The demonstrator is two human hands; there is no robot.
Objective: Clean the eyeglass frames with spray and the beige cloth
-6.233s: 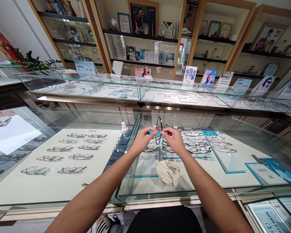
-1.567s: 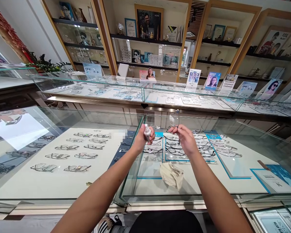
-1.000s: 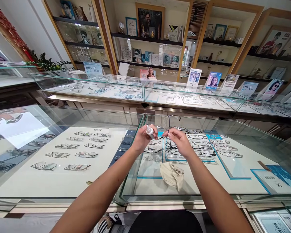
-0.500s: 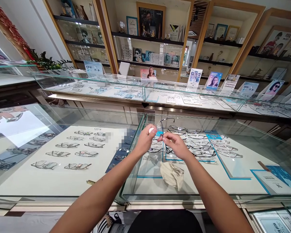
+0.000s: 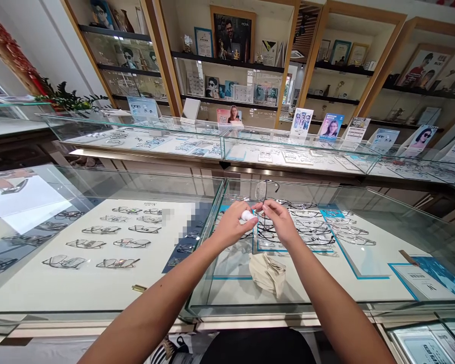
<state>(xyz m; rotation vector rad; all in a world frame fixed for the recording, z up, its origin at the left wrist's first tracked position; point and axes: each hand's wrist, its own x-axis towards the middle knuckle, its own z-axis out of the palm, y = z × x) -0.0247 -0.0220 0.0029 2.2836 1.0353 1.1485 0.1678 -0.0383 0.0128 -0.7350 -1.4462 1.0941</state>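
Raised dark-rimmed glasses beside white bottle

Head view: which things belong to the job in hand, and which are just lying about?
In the job:
- bottle, in left hand
- glasses, in right hand
- cloth, probably, lying nearby

Just about:
- display glasses
- ad cards
- plant

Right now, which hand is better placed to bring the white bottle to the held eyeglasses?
Left, I'd judge: the left hand grips the white bottle close beside the eyeglasses, while the right hand is occupied holding their frame.
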